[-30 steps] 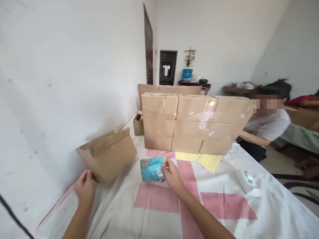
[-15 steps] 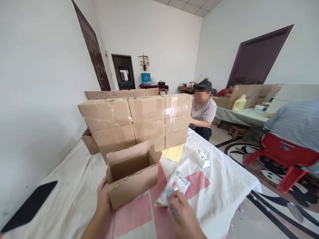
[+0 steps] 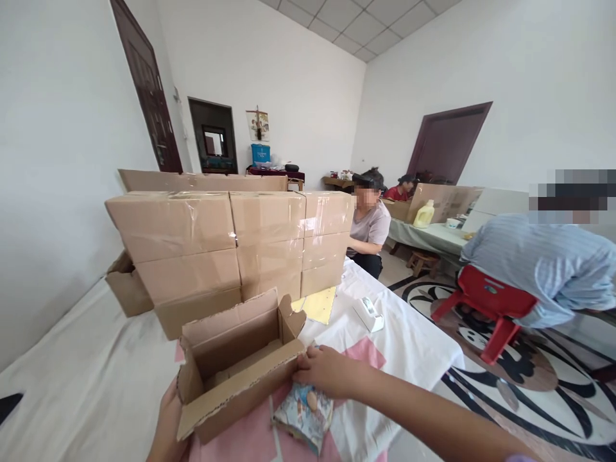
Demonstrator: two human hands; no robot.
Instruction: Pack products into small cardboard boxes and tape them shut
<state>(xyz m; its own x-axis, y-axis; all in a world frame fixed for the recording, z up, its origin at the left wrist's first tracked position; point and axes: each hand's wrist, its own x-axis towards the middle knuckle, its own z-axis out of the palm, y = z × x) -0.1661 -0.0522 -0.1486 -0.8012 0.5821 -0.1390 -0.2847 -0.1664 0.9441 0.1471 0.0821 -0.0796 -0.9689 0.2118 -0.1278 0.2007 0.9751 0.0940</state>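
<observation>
An open cardboard box (image 3: pixel 240 391) stands on the cloth-covered table in front of me, its flaps up and some cardboard lying inside. My left hand (image 3: pixel 168 410) grips its left end, the fingertips partly hidden by the box. At the right front corner, my right hand (image 3: pixel 322 372) has its fingers bent against the box edge. Just below that hand lies a crumpled packet (image 3: pixel 305 417) with a blue and white print. A white tape dispenser (image 3: pixel 369 314) and a yellow sheet (image 3: pixel 317 304) rest farther back on the cloth.
Taped cardboard boxes (image 3: pixel 187 228) form a wall across the table, with another open box (image 3: pixel 128 285) behind its left end. A person (image 3: pixel 371 221) crouches beyond the table. To the right, someone in a striped shirt (image 3: pixel 529 263) sits on a red chair (image 3: pixel 495 292).
My right hand has moved from the packet up to the box's right corner. The packet now lies closer to me, and the box is slightly turned. The view has swung right.
</observation>
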